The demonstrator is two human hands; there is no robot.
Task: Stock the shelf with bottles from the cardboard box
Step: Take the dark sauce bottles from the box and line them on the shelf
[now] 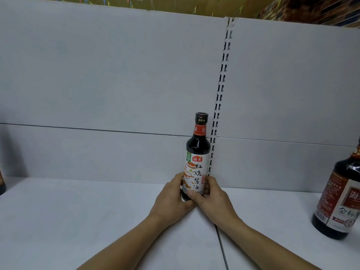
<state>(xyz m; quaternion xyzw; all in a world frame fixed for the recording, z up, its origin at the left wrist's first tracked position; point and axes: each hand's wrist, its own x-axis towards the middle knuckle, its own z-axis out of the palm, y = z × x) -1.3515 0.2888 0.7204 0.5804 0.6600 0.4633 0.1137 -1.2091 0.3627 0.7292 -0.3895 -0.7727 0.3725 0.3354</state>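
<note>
Brown-black sauce fills the bottle (pixel 196 158) you are holding. Your left hand (pixel 171 197) wraps its lower left side and your right hand (pixel 214 195) wraps the lower right, fingers curled round the foot of the label and the right thumb lying across the front. The bottle is upright, near the back of the white shelf (pixel 97 221); your fingers hide its base, so you cannot tell whether it is resting on the board. Its white label carries a red logo reading 海天, with 红烧酱油 in black brush characters down the right side beside a drawing of food, and a small green patch at the top left too fine to read. A red neck band shows 海 and 油, under a dark cap. Just behind the bottle runs one slotted upright (pixel 222 84), which splits the grey-white back panel (pixel 116 75) in two. One seam (pixel 222 246) crosses the shelf board beneath your right wrist. Well to your right stands one larger bottle (pixel 339 201) of dark sauce, cut off by the frame; its red and white label shows 海 and, lower down, 金标. At the far left edge is one dark shape (pixel 2 184), too little of it to identify. So you can count two bottles for certain. Coloured pennants (pixel 126 0) hang above the panel.
</note>
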